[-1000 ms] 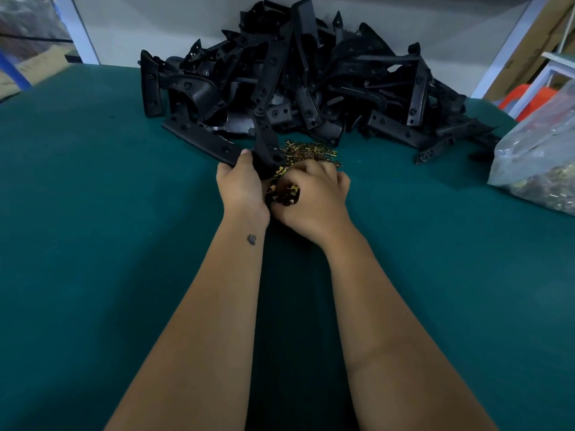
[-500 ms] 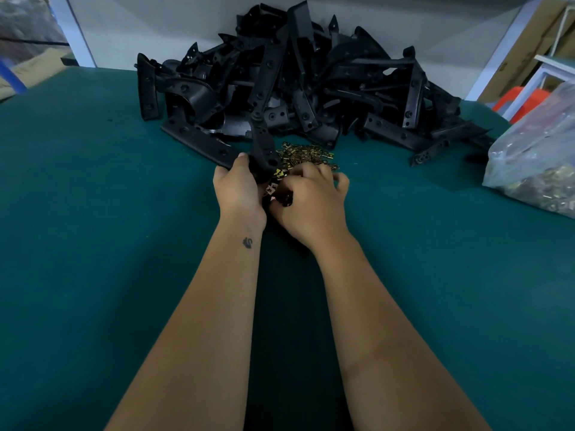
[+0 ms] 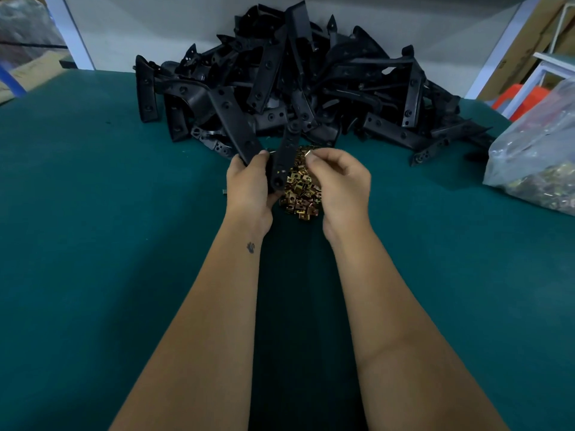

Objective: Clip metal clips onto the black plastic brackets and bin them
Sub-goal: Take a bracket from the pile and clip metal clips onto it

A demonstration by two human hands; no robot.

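While the left hand (image 3: 249, 185) grips it, the bracket (image 3: 284, 157) — black, holed — stands tilted.

Bracket (image 3: 281, 164): lower end hidden inside left hand (image 3: 249, 188).
Clip pile (image 3: 300, 191): right part covered by right hand (image 3: 340, 185); single clips too small to tell apart.
Plastic bag (image 3: 538, 157): cut off by right edge, contents blurred.
Bracket heap (image 3: 298, 85): inner pieces hidden by overlap.

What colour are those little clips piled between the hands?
Shiny brassy gold, some darker bronze; the pile of clips shows best in the head view.
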